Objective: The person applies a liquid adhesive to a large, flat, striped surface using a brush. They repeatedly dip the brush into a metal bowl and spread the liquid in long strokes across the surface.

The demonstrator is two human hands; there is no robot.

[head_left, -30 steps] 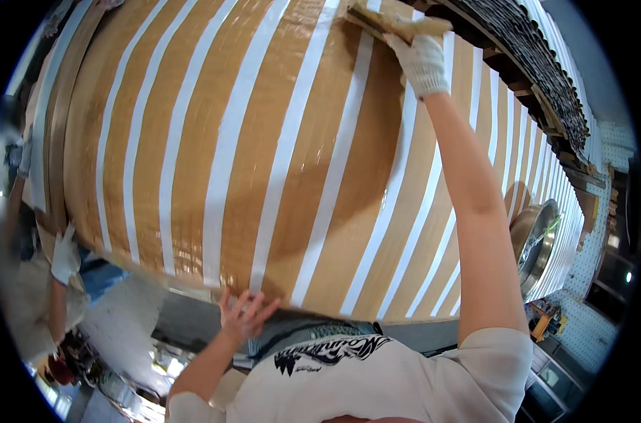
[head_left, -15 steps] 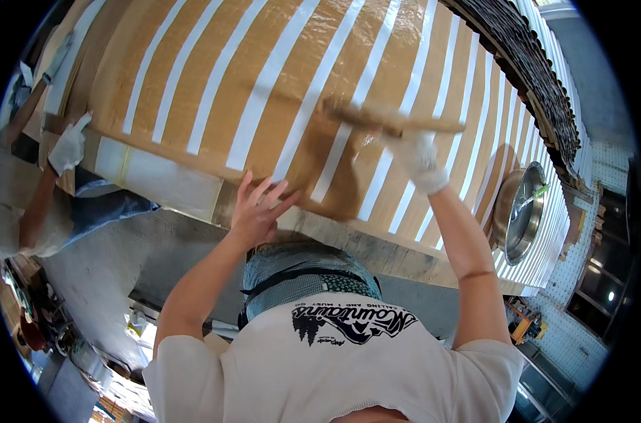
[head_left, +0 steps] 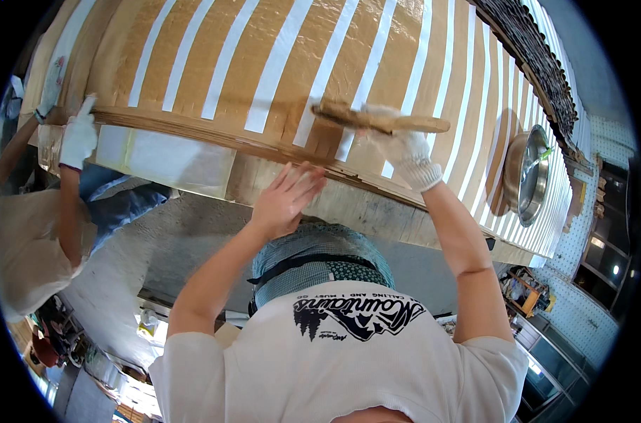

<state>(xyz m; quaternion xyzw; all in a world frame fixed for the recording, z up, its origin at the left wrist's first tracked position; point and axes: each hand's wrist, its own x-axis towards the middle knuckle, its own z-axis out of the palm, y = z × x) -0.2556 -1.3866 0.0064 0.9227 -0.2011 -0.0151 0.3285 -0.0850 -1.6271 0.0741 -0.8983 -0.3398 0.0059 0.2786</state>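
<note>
A brown, glossy sheet (head_left: 222, 42) with white strips across it lies on top of a layered stack. My right hand (head_left: 398, 144), in a white knitted glove, is closed round a wooden brush (head_left: 377, 120) held level over the strips near the front edge. Whether its underside touches the sheet is hidden. My bare left hand (head_left: 288, 201) has its fingers stretched out at the stack's near edge (head_left: 264, 144), holding nothing. Its fingertips look slightly smeared.
A metal bowl (head_left: 518, 173) with a green-handled utensil rests on the strips at the right. Dark rolled or folded material (head_left: 546, 67) lines the far right edge. Another person's gloved hand (head_left: 78, 137) is at the stack's left corner, their other hand farther back.
My left hand has shifted right along the front edge, and the brush has moved slightly left. Layered sheet edges now show at the front. The other person's gloved hand has moved.
</note>
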